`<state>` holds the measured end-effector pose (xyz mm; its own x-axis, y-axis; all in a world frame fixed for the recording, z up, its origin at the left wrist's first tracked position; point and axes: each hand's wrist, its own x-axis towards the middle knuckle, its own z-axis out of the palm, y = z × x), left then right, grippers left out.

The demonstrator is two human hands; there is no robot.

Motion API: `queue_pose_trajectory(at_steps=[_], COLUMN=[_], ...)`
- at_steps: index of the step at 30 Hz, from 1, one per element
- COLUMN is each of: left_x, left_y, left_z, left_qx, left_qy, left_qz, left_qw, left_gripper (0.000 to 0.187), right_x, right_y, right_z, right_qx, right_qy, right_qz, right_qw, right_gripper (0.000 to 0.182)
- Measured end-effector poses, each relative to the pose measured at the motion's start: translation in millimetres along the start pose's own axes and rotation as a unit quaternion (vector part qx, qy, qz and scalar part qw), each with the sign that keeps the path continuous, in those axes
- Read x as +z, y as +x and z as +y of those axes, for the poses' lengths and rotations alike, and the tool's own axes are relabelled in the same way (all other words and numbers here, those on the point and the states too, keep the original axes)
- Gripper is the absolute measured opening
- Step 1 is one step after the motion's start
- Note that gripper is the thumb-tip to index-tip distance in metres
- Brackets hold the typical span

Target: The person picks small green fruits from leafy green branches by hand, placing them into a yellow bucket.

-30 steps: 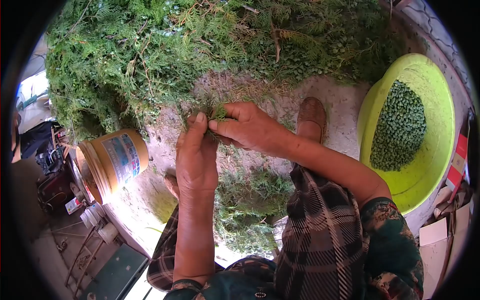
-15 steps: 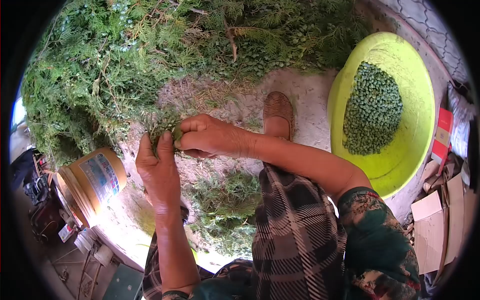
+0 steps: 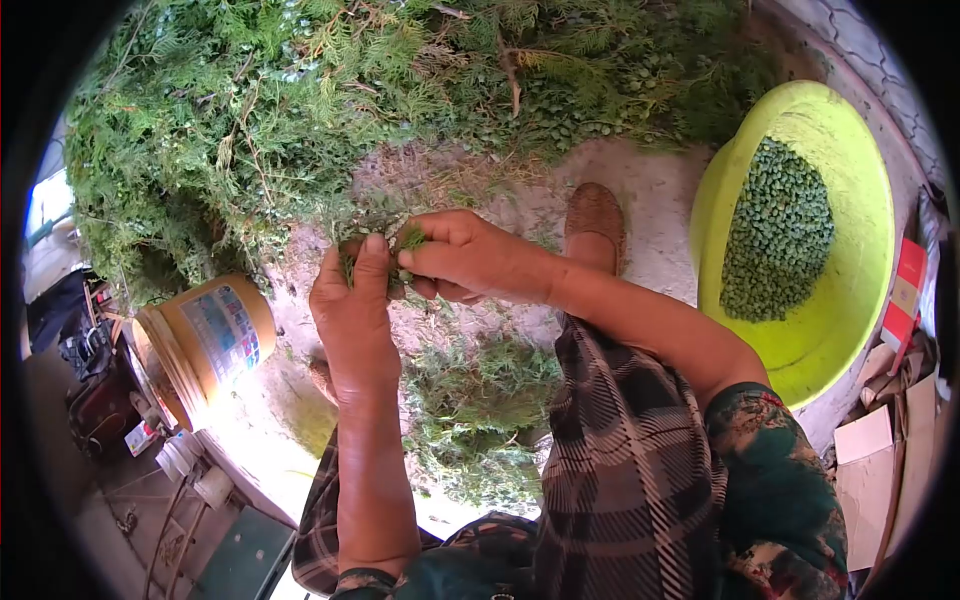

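My left hand (image 3: pixel 358 300) is closed, its thumb and fingers gripping a small green conifer sprig (image 3: pixel 349 262). Close beside it, my right hand (image 3: pixel 470 255) is pinched, with a bit of green foliage (image 3: pixel 413 239) showing at its fingertips. Some of what lies between the hands is hidden by the fingers. Beyond them spreads a large heap of conifer branches (image 3: pixel 180 150) bearing small bluish-green cones. A yellow-green basin (image 3: pixel 862 190) to the right holds a pile of green cones (image 3: pixel 780 235).
An orange-yellow bucket (image 3: pixel 225 335) with a label lies tilted at the left. Stripped-looking greenery (image 3: pixel 480 400) lies on the ground below the hands. My shoe (image 3: pixel 595 212) is near the basin. Cardboard pieces (image 3: pixel 865 480) and a red box (image 3: pixel 906 285) line the right side.
The whole scene has shifted rightward in view as my head turned. My hands remain together at the sprig, and the right fingertips now show a green bit of foliage more plainly.
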<state>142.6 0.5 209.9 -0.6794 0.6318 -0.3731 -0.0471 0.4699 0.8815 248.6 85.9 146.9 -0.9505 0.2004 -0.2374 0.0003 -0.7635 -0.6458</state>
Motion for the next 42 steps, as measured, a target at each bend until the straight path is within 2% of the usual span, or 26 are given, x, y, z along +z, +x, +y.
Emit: queue_pose_trajectory(at_steps=[5, 9, 11, 12, 13, 14, 16, 17, 18, 20, 22, 24, 25, 28, 30, 32, 33, 35, 36, 38, 39, 40, 42], left_x=[3, 5, 6, 6, -4, -21, -43, -54, -54, -54, -57, -58, -58, -49, -29, -25, -21, -15, -13, -11, -6, -5, -6], left_y=[0, 3, 3, 1, 9, 21, 33, 37, 33, 26, 23, 21, 20, 17, 4, 1, -1, -5, -6, -9, -12, -12, -13], left_z=[-4, -4, 6, 8, 2, -3, -7, -9, -8, -7, -22, -36, -44, -54, -44, -44, -39, -31, -30, -28, -26, -33, -47], left_qx=[0.042, 0.051, 0.012, -0.026, -0.025, -0.019, 0.006, -0.025, -0.026, -0.091, -0.116, -0.113, -0.116, -0.157, -0.175, -0.172, -0.165, -0.138, -0.136, -0.093, -0.104, -0.114, -0.115], left_qy=[0.023, 0.022, 0.052, 0.083, 0.078, 0.072, 0.013, -0.055, -0.058, -0.020, -0.034, -0.074, -0.077, -0.139, -0.197, -0.212, -0.173, -0.063, -0.062, 0.006, 0.020, 0.028, 0.046], left_qz=[0.016, 0.014, 0.046, 0.076, 0.099, 0.122, 0.135, 0.075, 0.073, -0.033, -0.035, -0.050, -0.048, -0.091, -0.109, -0.130, -0.146, -0.163, -0.160, -0.217, -0.216, -0.213, -0.212], left_qw=[0.999, 0.998, 0.997, 0.993, 0.992, 0.990, 0.991, 0.995, 0.995, 0.995, 0.992, 0.990, 0.989, 0.974, 0.958, 0.953, 0.960, 0.975, 0.976, 0.972, 0.971, 0.970, 0.969], left_gripper=[0.021, 0.023, 0.021, 0.020, 0.018, 0.017, 0.015, 0.016, 0.016, 0.019, 0.024, 0.022, 0.022, 0.019, 0.019, 0.020, 0.021, 0.023, 0.023, 0.020, 0.019, 0.018, 0.015], right_x=[-7, -3, 1, -1, -4, -7, -15, -20, -26, -41, -62, -73, -74, -64, -47, -34, -30, -25, -26, -27, -17, -19, -27], right_y=[2, 4, 1, 0, -2, -3, -4, -4, -6, -14, -40, -66, -76, -92, -80, -64, -56, -43, -39, -29, -30, -26, -20], right_z=[5, 4, 1, 0, 2, 5, 7, 8, 4, -9, -28, -42, -45, -46, -32, -17, -12, -2, 3, 8, -7, 0, 25], right_qx=[0.003, -0.026, -0.025, -0.025, -0.027, -0.020, -0.030, -0.032, -0.032, -0.132, -0.213, -0.289, -0.285, -0.274, -0.126, -0.066, -0.069, -0.091, -0.093, -0.133, -0.033, -0.040, -0.122], right_qy=[0.040, 0.001, -0.032, 0.005, 0.041, 0.041, 0.175, 0.183, 0.181, 0.126, 0.123, 0.209, 0.208, 0.159, -0.038, -0.065, -0.065, -0.193, -0.193, -0.353, -0.389, -0.393, -0.478], right_qz=[-0.002, 0.015, 0.037, -0.002, -0.040, -0.036, -0.049, -0.024, -0.021, 0.105, 0.191, 0.189, 0.190, 0.215, 0.328, 0.254, 0.250, 0.136, 0.132, 0.084, 0.066, 0.054, 0.044], right_qw=[0.999, 1.000, 0.999, 1.000, 0.998, 0.998, 0.983, 0.982, 0.983, 0.978, 0.950, 0.915, 0.916, 0.924, 0.936, 0.963, 0.964, 0.967, 0.968, 0.922, 0.918, 0.917, 0.869], right_gripper=[0.014, 0.015, 0.015, 0.015, 0.016, 0.016, 0.015, 0.020, 0.020, 0.024, 0.027, 0.029, 0.029, 0.023, 0.023, 0.027, 0.027, 0.038, 0.038, 0.049, 0.042, 0.042, 0.029])
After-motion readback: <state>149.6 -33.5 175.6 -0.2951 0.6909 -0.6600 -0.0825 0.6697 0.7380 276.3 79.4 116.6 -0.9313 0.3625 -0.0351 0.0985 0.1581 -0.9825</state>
